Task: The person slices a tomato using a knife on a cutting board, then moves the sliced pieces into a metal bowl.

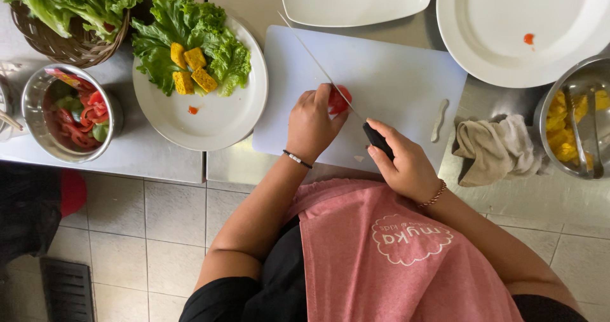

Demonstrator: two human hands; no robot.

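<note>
My left hand (311,123) presses down on a red tomato (338,101) on the white cutting board (394,74). My right hand (403,160) grips the black handle of a long knife (318,61). The blade runs diagonally up and left across the board, and its edge rests on the tomato beside my left fingertips. Most of the tomato is hidden under my fingers.
A white plate (216,122) with lettuce and yellow cubes lies left of the board. A steel bowl (38,115) of tomato pieces and a basket (70,45) of lettuce stand further left. Two white plates (495,42) sit at the back, a cloth (495,147) and a steel bowl (572,83) at right.
</note>
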